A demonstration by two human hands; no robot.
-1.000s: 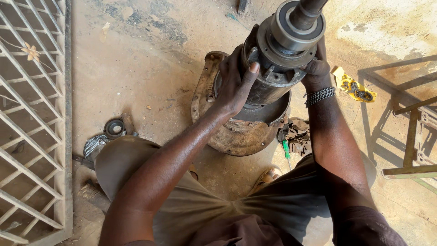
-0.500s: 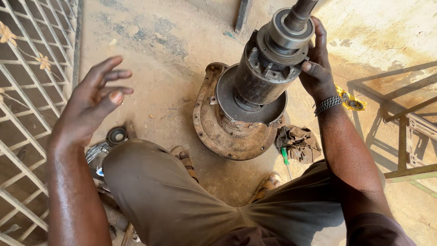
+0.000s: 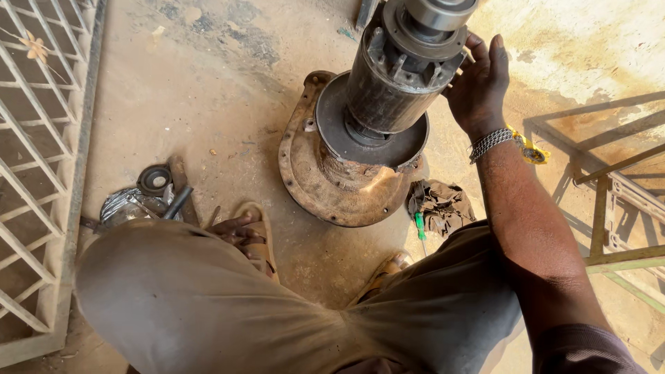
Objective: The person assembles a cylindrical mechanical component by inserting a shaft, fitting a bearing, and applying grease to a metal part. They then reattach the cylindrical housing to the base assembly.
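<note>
A heavy, dark, greasy hub assembly [image 3: 388, 90] stands upright on a rusty round plate [image 3: 325, 187] on the dirt floor. My right hand [image 3: 478, 86], with a metal bracelet [image 3: 490, 142] on the wrist, holds the right side of the hub's upper flange, fingers curled behind it. My left hand is out of sight, off to the left behind my raised knee [image 3: 173, 291]. My sandalled foot [image 3: 249, 235] rests just left of the plate.
A dirty rag [image 3: 440, 204] and a green-handled screwdriver [image 3: 419, 225] lie beside the plate. A round bearing part [image 3: 154, 180] and crumpled foil [image 3: 125, 204] lie at the left, near a metal grille [image 3: 34, 173]. A metal frame [image 3: 609, 201] stands at the right.
My left hand let go of the hub, swung out to the left and has dropped out of view. My right hand has stayed on the hub's flange.
</note>
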